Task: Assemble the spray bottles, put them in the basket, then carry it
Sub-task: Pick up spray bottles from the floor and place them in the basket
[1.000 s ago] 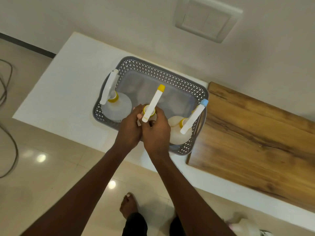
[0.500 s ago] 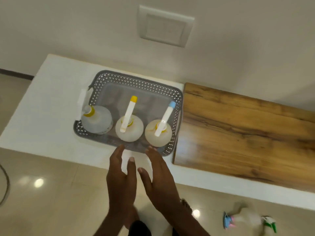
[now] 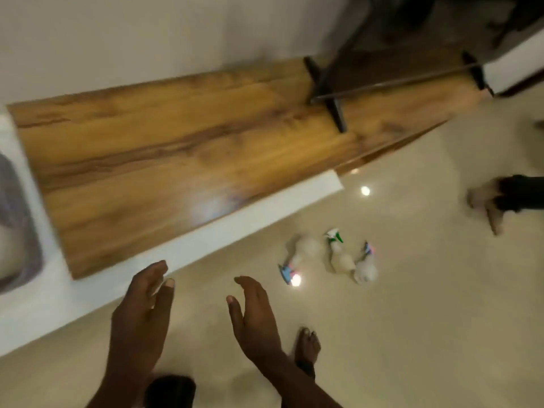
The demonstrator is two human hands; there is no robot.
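Observation:
Three small spray bottles lie on the glossy floor: one with a blue head (image 3: 297, 256), one with a green nozzle (image 3: 338, 254), one with a pink and blue head (image 3: 365, 266). My left hand (image 3: 141, 313) and my right hand (image 3: 253, 313) hover empty over the floor, fingers apart, well short of the bottles. The grey basket (image 3: 17, 231) shows only as a blur at the left edge on the white ledge (image 3: 206, 245); its bottles are mostly out of view.
A long wooden top (image 3: 176, 148) lies on the ledge with a black metal stand (image 3: 338, 98) on it. Another person's foot (image 3: 497, 201) is at the right. My own foot (image 3: 307, 348) is below my right hand.
My hands let go of the middle bottle in the basket and pulled back empty. The view has swung right, off the basket and onto the floor with three more bottles.

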